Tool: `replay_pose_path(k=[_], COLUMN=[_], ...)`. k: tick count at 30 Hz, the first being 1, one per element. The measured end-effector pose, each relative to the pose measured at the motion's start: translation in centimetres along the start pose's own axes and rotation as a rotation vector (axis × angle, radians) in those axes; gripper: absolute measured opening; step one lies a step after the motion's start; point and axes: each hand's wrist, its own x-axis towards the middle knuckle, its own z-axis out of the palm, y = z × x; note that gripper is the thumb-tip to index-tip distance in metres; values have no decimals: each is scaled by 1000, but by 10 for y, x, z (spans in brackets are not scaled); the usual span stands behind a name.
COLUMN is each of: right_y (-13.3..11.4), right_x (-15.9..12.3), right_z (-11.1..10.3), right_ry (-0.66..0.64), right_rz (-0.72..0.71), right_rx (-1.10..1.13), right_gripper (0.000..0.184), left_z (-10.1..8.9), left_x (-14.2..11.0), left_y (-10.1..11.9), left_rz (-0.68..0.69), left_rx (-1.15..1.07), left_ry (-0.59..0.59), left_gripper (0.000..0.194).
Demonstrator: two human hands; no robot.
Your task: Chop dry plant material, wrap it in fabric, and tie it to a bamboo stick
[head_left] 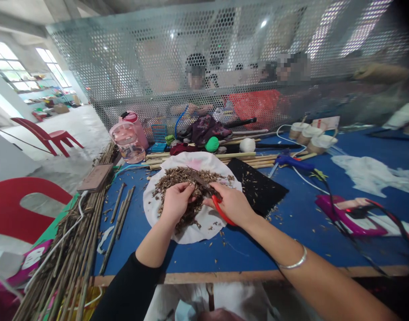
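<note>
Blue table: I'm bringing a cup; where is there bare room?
Mostly bare, lightly littered table shows between the black sheet and the magenta device. A narrower strip separates the white cloth from loose sticks. Rods and yarn balls crowd the space behind.

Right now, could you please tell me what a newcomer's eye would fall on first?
Probably the red-handled scissors in the right hand, over brown plant fragments heaped on a round white cloth in mid-picture. Next might come the blue tabletop underneath and the bright red chair at the near left edge.
</note>
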Motion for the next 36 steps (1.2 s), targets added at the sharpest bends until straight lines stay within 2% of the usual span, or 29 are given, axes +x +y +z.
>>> replay_pose_path(k=[5,13,26,36], right_y=[-3,-4,-2,-3], right_x=[-2,-2,-3,-5], right_z=[0,3,5,5], right_ry=[42,72,112,87], right_rz=[-106,-117,-103,-66], right_rx=[-113,-141,-190,-110], right_gripper=[63,63,54,54], left_z=[1,5,3,3], left_x=[1,-3,-4,-6], left_y=[1,7,1,3], left_rz=[47,60,89,105], left_rx=[-9,19,120,168], left_ry=[58,161,80,17], left_gripper=[21,16,19,19])
